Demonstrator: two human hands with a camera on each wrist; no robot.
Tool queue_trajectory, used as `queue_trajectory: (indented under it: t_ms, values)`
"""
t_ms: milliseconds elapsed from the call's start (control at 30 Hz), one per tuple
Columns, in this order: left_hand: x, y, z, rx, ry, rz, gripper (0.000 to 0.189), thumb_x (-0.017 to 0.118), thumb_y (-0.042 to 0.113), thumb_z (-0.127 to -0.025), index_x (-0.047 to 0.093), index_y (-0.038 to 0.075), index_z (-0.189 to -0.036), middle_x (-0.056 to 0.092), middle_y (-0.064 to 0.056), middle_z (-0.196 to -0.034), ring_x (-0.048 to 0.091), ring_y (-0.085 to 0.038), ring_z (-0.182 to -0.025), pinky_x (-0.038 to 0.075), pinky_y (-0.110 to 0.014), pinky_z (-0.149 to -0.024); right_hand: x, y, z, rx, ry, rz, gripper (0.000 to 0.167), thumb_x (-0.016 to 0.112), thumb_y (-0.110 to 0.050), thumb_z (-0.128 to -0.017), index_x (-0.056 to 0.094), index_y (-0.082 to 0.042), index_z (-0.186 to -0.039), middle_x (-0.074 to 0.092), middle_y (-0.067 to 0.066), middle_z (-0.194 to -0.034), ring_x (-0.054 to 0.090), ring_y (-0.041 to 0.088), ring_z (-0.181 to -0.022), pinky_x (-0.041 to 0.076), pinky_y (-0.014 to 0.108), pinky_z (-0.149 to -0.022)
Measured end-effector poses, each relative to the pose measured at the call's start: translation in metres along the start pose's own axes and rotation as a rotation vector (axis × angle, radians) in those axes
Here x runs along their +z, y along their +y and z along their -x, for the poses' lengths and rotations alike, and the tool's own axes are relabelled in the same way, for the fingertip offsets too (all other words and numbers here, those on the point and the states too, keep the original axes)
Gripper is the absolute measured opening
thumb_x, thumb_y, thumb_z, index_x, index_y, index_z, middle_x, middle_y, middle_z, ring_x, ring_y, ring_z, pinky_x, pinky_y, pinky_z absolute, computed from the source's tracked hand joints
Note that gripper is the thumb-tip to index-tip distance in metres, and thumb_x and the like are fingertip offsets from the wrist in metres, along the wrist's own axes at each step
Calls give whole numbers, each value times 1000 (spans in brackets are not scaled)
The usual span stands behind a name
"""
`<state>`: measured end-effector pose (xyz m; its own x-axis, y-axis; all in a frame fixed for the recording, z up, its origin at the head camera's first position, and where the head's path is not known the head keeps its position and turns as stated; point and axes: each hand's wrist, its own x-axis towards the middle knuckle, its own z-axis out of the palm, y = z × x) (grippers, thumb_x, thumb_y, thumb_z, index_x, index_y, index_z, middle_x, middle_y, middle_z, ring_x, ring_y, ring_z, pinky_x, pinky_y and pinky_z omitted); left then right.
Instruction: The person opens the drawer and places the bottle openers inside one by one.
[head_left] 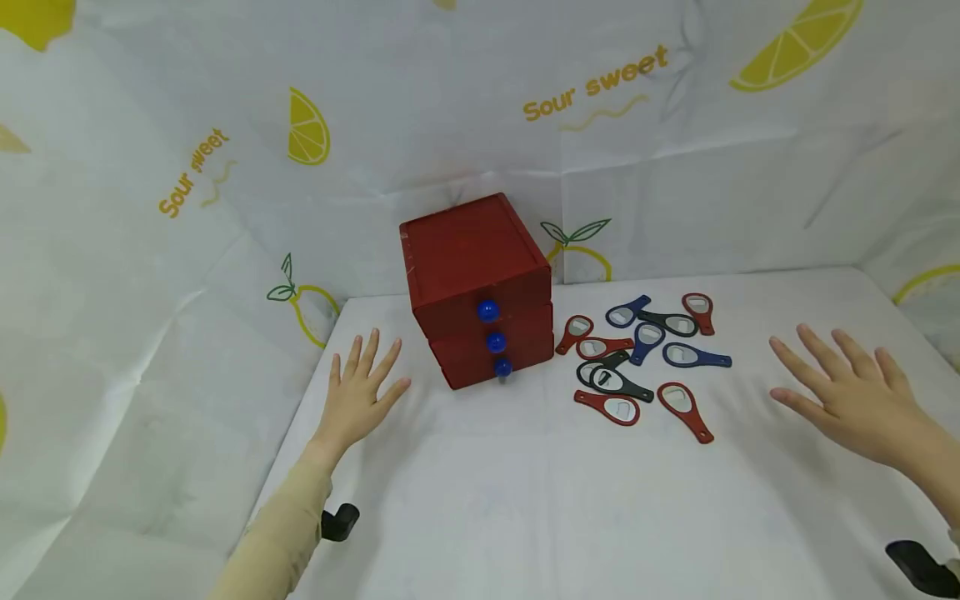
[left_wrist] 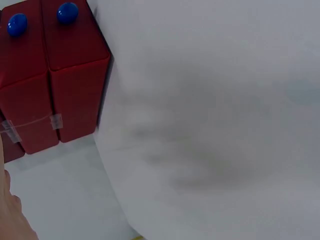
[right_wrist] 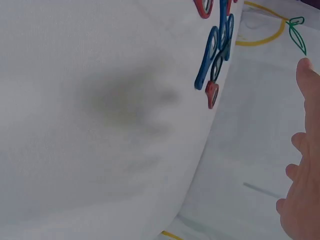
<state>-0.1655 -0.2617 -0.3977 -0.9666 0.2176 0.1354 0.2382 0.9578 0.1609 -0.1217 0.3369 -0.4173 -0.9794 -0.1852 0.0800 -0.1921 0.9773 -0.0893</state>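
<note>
My left hand (head_left: 357, 400) hovers over the left side of the table with its fingers spread, holding nothing. Just to its right stands a red three-tier drawer box (head_left: 468, 258) with round blue knobs (head_left: 496, 342) down its front. Over the right side, my right hand (head_left: 858, 402) is also empty, fingers spread and straight. Between the box and that hand lie several bottle openers in a loose cluster: red (head_left: 682, 402), blue (head_left: 693, 357) and black (head_left: 622, 384), some overlapping. In the right wrist view a blue opener (right_wrist: 206, 62) lies beyond my hand (right_wrist: 305, 165).
A white cloth covers the table (head_left: 480, 500). Behind it hangs a pale sheet (head_left: 420, 108) printed with lemons and lettering, close behind the box. Clear tape (left_wrist: 56, 121) crosses the drawer box's side in the left wrist view.
</note>
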Motion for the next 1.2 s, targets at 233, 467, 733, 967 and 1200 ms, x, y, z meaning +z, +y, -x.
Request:
queue_trajectory:
  t_ms: [233, 467, 733, 967, 1200]
  values:
    - [-11, -7, 9, 42, 91, -5, 61, 46, 51, -92, 26, 32, -146, 18, -7, -156, 12, -31, -145, 6, -59, -112, -5, -12, -2, -34, 26, 52, 74, 42, -52, -93, -1, -31, -149, -8, 16, -156, -25, 36, -139, -26, 55, -105]
    - [-17, -3, 9, 122, 236, 41, 53, 54, 37, -92, 41, 21, -141, 42, -12, -145, 37, -32, -135, 19, -54, -112, -18, -31, -1, -88, 86, 71, 73, 46, -50, -92, 9, -27, -150, 3, 17, -157, -14, 37, -143, -22, 50, -110]
    - [-31, -7, -3, 266, 477, 99, 47, 68, 19, -83, 57, 10, -128, 67, -14, -114, 64, -31, -99, 48, -44, -89, -45, -70, -24, -228, 256, 48, 58, 59, -45, -87, 46, -12, -133, 40, 22, -138, 35, 45, -121, 29, 63, -97]
    - [-50, -3, -17, 220, 533, 133, 45, 74, 20, -78, 63, 10, -120, 73, -8, -82, 62, -26, -68, 42, -34, -59, -53, -106, -44, -428, 486, -86, 38, 51, -35, -94, 61, -6, -117, 61, 19, -103, 54, 40, -95, 44, 53, -80]
    - [-66, 4, -38, 174, 541, 217, 21, 68, 20, -83, 72, 7, -99, 70, -8, -73, 57, -24, -66, 38, -34, -63, -64, -135, -62, -492, 594, -181, 62, 26, -50, -98, 64, -3, -110, 60, 13, -87, 53, 25, -76, 45, 38, -63]
